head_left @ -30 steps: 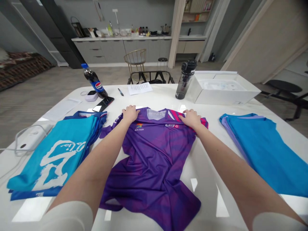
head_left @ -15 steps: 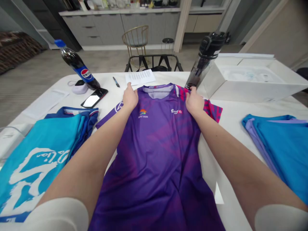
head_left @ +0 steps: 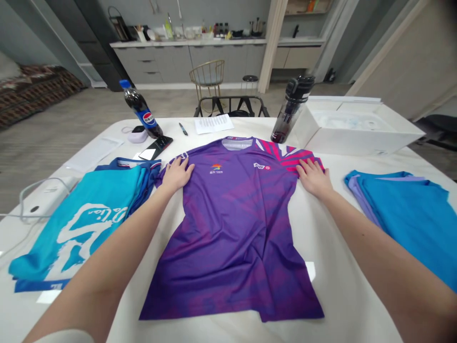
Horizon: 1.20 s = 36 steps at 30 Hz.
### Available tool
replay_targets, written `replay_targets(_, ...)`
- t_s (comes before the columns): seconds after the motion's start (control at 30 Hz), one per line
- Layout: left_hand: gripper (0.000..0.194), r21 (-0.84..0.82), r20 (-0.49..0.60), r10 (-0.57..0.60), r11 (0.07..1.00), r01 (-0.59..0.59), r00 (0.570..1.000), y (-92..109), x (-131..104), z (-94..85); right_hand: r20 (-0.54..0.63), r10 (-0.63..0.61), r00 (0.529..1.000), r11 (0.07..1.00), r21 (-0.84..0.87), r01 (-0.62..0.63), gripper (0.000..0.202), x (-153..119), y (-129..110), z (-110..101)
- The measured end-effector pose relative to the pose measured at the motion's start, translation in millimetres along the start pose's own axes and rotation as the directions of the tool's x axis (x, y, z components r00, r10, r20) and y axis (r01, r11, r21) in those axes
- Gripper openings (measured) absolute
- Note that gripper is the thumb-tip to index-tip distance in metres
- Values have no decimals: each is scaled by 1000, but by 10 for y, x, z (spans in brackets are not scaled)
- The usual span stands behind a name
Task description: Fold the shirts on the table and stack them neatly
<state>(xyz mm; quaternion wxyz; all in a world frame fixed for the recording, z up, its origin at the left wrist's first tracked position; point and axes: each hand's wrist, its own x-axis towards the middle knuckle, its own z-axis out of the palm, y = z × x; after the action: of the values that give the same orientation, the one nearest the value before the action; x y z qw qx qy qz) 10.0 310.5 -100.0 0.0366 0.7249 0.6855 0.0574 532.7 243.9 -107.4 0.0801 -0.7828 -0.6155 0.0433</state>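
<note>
A purple T-shirt point(head_left: 235, 224) with a pink-striped sleeve lies front side up on the white table, its collar away from me. Creases run across its lower half. My left hand point(head_left: 177, 174) rests with spread fingers on the sleeve at the left. On the pink sleeve at the right, my right hand point(head_left: 314, 177) lies with its fingers apart. Left of the shirt is a stack of folded teal and navy shirts point(head_left: 107, 190). Folded blue and lavender clothes point(head_left: 407, 205) lie at the right.
Behind the shirt stand a cola bottle point(head_left: 144, 112), a dark tumbler point(head_left: 290, 112) and an open white box point(head_left: 357, 136). A phone point(head_left: 156, 147), a pen point(head_left: 183, 129) and a printed sheet point(head_left: 213, 125) lie near the far edge. A white power strip point(head_left: 50, 193) with cables sits left.
Both hands have let go of the shirt's shoulders and moved outward onto the sleeves. The shirt now lies flatter, with its hem in view. The camera view has shifted.
</note>
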Motion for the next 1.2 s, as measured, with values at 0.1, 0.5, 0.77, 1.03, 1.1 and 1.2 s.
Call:
replay_targets(0.1, 60, 75, -119, 32, 997, -23, 992, -50, 5, -143, -6, 34, 999, 998, -61, -34, 65, 45, 91, -91)
replay_targets(0.5, 61, -13, 47, 152, 988, -152, 987, 533, 428, 88, 136, -68, 988, 996, 66, 60, 72, 169, -1481, 135)
replay_targets(0.77, 60, -52, -148, -22, 999, 14, 989, 668, 1074, 131, 66, -98, 993, 995, -12, 99, 76, 208, -1416, 260)
replay_targets(1.03, 65, -59, 86, 221, 974, -217, 971, 926, 1095, 219, 88, -122, 989, 992, -16, 124, 77, 267, -1393, 305)
replay_targets(1.1, 66, -40, 55, 168, 985, -166, 984, 917, 944, 161, 100, -136, 986, 991, -5, 137, 76, 296, -1383, 286)
replay_targets(1.2, 65, -19, -32, 245, 969, -246, 969, 975, 524, 60, 120, -166, 979, 986, 39, 162, 73, 327, -1378, 212)
